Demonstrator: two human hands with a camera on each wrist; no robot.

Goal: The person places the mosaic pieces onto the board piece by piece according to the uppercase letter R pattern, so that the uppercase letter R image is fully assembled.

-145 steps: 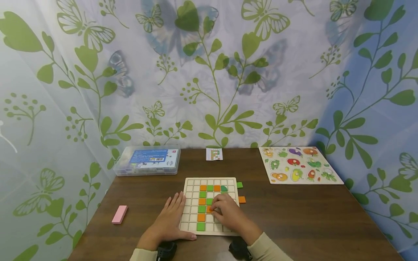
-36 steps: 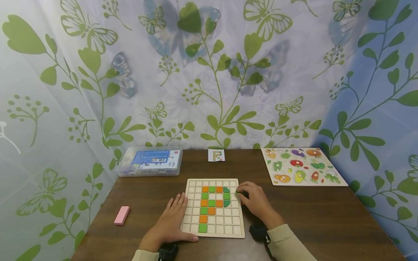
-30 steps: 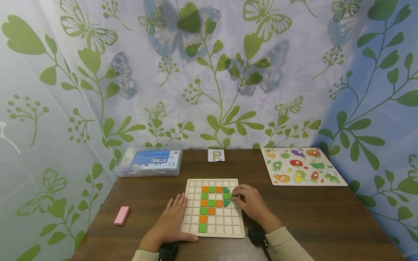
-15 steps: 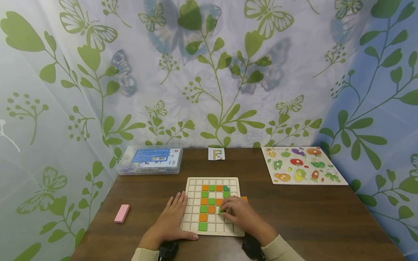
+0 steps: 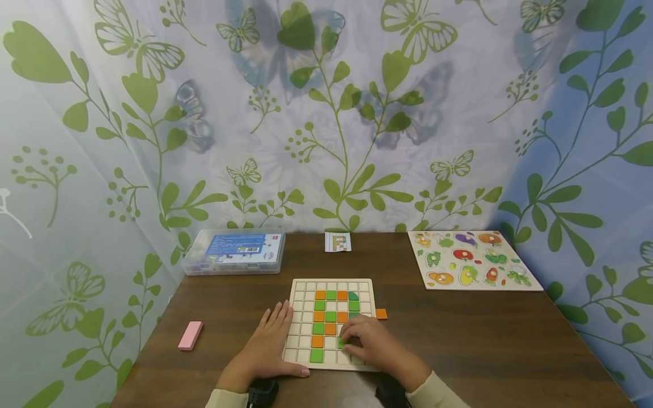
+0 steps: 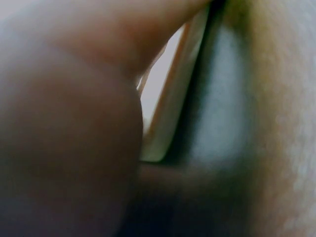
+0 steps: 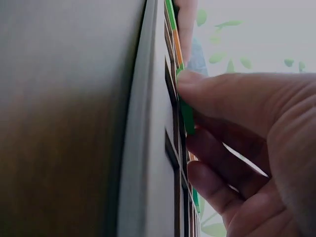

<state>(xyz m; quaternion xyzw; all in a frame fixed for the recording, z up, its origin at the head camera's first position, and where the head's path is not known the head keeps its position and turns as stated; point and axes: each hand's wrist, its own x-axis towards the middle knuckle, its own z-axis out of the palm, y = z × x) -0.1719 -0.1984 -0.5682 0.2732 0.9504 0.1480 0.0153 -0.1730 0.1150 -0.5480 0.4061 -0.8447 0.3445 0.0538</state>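
A wooden grid board (image 5: 304,329) lies on the table with orange and green square tiles in its cells, plus dark green rounded tiles at the right of the pattern. My left hand (image 5: 265,347) lies spread along the board's left edge, fingers straight, thumb by the near edge. In the left wrist view the board's edge (image 6: 170,98) shows beside blurred skin. My right hand (image 5: 374,341) is over the lower right of the board, pinching a green square tile (image 7: 186,114) between thumb and fingers. That tile is in or just above a cell; which, I cannot tell.
A loose orange tile (image 5: 381,314) touches or nearly touches the board's right edge. Behind the board are a small pattern card (image 5: 338,242), a clear plastic case (image 5: 234,252) and a vegetable puzzle board (image 5: 474,259). A pink block (image 5: 190,335) lies at the left.
My right hand set an orange tile in the board, took the green tile from beside the right edge, and carried it left and nearer over the grid. The left hand stayed at the board's edge.
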